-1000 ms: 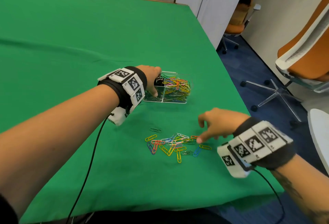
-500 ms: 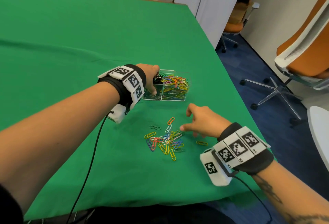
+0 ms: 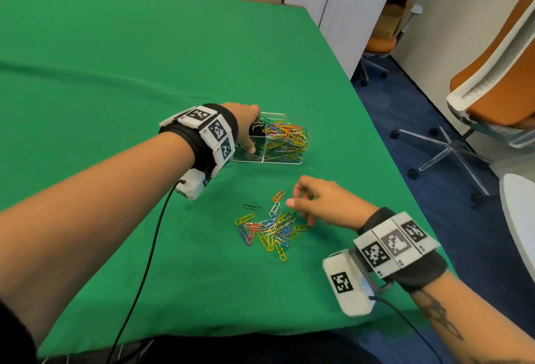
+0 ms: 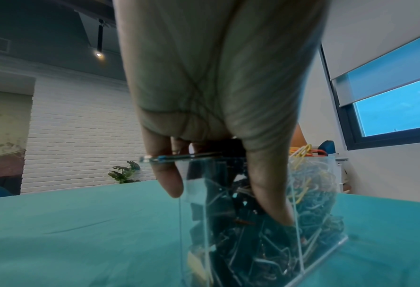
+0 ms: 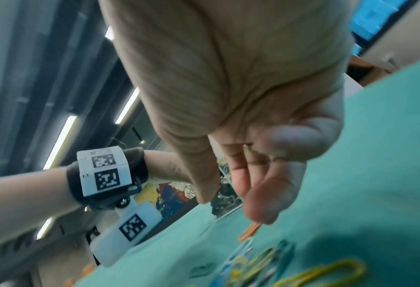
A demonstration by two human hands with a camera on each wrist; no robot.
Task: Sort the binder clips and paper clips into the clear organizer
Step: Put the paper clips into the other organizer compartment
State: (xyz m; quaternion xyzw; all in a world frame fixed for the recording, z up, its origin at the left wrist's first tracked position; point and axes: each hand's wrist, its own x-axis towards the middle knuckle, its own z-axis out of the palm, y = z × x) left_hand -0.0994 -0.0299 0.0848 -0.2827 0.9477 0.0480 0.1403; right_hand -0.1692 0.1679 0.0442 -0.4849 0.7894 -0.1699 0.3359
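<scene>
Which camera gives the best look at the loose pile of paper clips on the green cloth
The head view: the whole pile of paper clips lies sharp and unblocked just left of the right hand. The right wrist view catches only its blurred near edge under the fingers. The left wrist view misses the pile.

no readable text, brand or number anywhere; only black-and-white square coded markers on the left wristband and right wristband, not legible as writing.

Glossy clear plastic organizer on matt green cloth.
</scene>
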